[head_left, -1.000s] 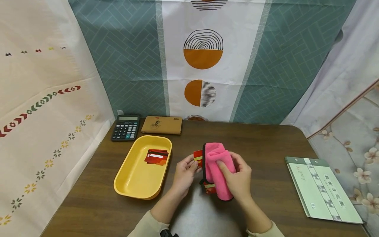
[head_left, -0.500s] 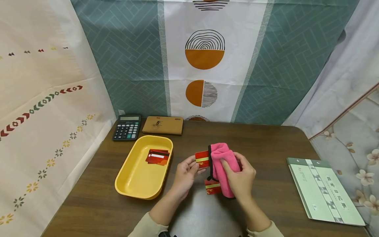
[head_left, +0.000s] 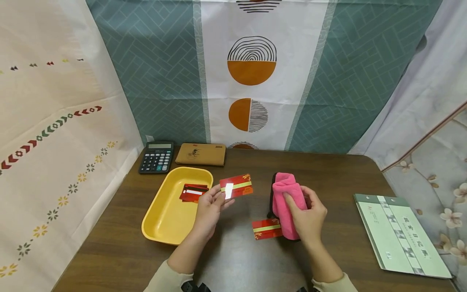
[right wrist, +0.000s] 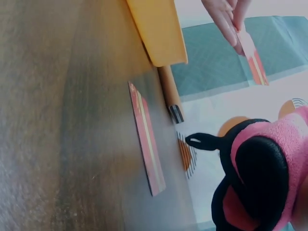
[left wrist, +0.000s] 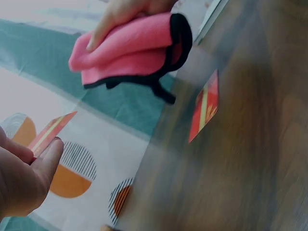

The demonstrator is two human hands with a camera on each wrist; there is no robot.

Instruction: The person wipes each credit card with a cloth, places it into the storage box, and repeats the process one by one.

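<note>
My left hand [head_left: 207,213] pinches a red card [head_left: 242,186] with a yellow stripe by its left end, close to the yellow tray's right rim. White glare covers part of that card. My right hand [head_left: 309,215] grips a folded pink towel [head_left: 288,192] with the thumb across its top. Black edging and a small black hanging loop [right wrist: 204,141] show on the towel in the right wrist view. A second striped red card [head_left: 264,230] lies on the table, its right end next to the towel in the head view. In the left wrist view this card [left wrist: 204,107] lies apart from the towel.
The yellow tray [head_left: 150,213] stands at left with several red cards [head_left: 192,192] inside, partly behind my left fingers. Behind it are a calculator [head_left: 156,157] and a tan wallet [head_left: 200,155]. Pale green account books [head_left: 399,235] lie at the table's right edge.
The left hand has drawn the card leftward out of the towel and towards the tray. My right hand has carried the towel slightly right, uncovering more of the second card on the table.
</note>
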